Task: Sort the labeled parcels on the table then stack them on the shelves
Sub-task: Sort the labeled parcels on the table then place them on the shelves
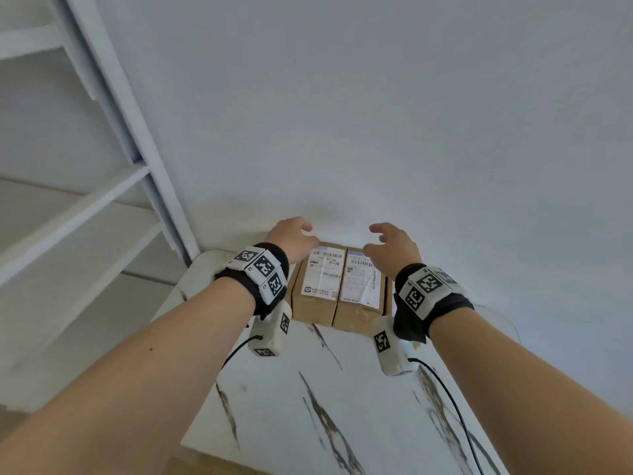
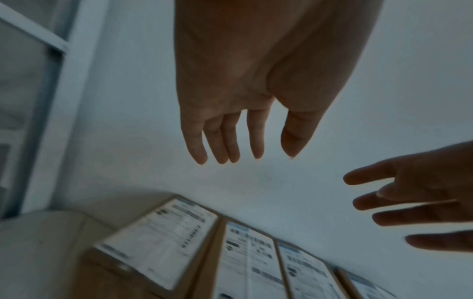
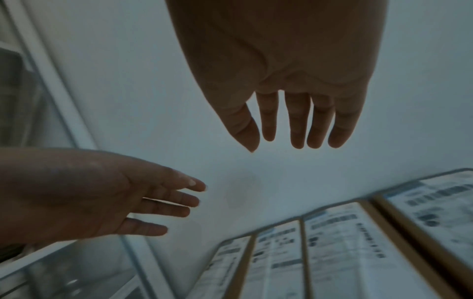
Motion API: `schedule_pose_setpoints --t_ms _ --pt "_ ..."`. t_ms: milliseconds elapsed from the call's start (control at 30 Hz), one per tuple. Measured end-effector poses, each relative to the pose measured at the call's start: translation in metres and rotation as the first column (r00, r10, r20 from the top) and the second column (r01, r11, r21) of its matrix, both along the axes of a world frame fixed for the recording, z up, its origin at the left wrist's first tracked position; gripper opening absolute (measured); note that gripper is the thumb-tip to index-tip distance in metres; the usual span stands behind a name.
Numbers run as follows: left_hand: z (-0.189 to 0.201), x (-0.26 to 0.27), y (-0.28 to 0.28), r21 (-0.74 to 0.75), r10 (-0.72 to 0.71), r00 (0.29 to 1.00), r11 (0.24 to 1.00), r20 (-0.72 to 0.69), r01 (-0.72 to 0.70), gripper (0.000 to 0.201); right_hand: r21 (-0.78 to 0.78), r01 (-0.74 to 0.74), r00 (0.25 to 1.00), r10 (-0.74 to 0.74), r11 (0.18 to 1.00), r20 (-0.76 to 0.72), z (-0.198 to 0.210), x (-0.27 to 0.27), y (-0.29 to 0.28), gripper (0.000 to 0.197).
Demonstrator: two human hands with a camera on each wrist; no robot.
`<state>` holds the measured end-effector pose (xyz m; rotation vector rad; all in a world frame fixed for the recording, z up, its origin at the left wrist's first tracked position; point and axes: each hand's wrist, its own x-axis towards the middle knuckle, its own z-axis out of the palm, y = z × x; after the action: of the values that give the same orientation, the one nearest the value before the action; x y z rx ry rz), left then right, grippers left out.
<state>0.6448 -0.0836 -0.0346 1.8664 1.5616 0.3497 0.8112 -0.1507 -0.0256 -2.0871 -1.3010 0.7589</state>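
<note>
Several brown cardboard parcels with white shipping labels stand side by side at the far edge of the marble table [image 1: 308, 389], against the wall. Two show between my wrists: a left parcel [image 1: 320, 286] and a right parcel [image 1: 359, 289]. The wrist views show the row of parcels [image 2: 250, 261] [image 3: 332, 252] below my hands. My left hand [image 1: 294, 238] hovers over the row's left end, fingers straight and spread, holding nothing. My right hand [image 1: 390, 245] hovers over the right part, also empty with relaxed fingers. Neither hand touches a parcel.
A white shelf unit [image 1: 102, 186] stands to the left of the table, its post [image 2: 69, 101] close to my left hand. A plain white wall [image 1: 376, 114] rises right behind the parcels. Cables hang from both wrist cameras over the table.
</note>
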Motion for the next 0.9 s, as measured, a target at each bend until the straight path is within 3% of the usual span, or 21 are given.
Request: schedule_pose_setpoints --t_ms 300,600,767,900 --pt "0.034 -0.128 -0.079 0.137 0.048 0.959 0.991 -0.281 -0.009 0.053 -0.011 -0.307 0.938 0.305 0.952 0.167 0.034 -0.138 -0.046 0.050" --pt "0.057 -0.249 -0.176 0.159 0.170 0.922 0.980 -0.348 -0.121 0.025 -0.110 -0.606 0.750 0.612 0.788 0.251 0.041 -0.274 -0.103 0.036" --pt "0.055 -0.319 -0.227 0.189 0.278 0.885 0.957 -0.373 -0.220 0.041 -0.147 -0.723 0.593 0.716 0.675 0.369 0.044 -0.342 -0.136 0.038" --pt "0.055 -0.374 -0.260 0.219 0.353 0.830 0.934 -0.432 -0.283 0.046 -0.108 -0.788 0.540 0.764 0.606 0.353 0.044 -0.396 -0.156 0.041"
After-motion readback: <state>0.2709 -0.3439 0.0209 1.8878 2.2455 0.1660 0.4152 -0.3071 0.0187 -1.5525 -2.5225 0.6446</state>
